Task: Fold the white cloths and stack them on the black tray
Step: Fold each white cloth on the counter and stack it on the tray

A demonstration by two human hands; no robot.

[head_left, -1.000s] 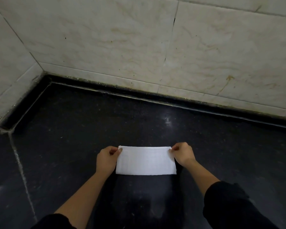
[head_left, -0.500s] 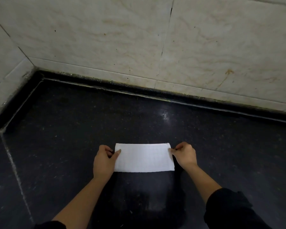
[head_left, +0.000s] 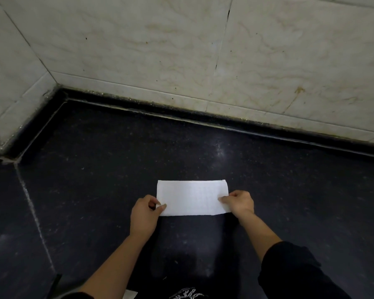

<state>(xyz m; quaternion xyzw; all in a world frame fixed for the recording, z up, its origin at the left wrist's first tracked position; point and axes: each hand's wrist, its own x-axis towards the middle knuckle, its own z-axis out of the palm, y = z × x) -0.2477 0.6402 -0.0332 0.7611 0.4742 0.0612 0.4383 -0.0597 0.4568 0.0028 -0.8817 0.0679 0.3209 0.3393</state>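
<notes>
Grip, left: the left hand (head_left: 144, 214) pinches the white cloth (head_left: 192, 197) at its left short edge, close to the lower corner, with the thumb on top.
Grip, right: the right hand (head_left: 240, 202) pinches the right short edge, fingertips lying on the upper face; both grips are narrow and holding cloth.
Where: the cloth lies flat on the black table (head_left: 117, 158) at the lower centre of the frame, well apart from the tiled wall (head_left: 138, 50) that fills the upper half.
Long axis: it runs left to right across the frame, roughly along the line where wall meets table; the short edges point at the two hands, one long edge faces the person.
Done, by my reading: the cloth is a tidy narrow rectangle, so it looks folded at least once (I cannot tell how many layers it has).
Left: probably one more fold end to end, then carrying it to the tray.
Tray: not in view, so nothing shows how many cloths are stacked.
Other cloths: none plainly seen; a small pale patch (head_left: 130, 294) at the bottom edge is too cropped to name.
</notes>
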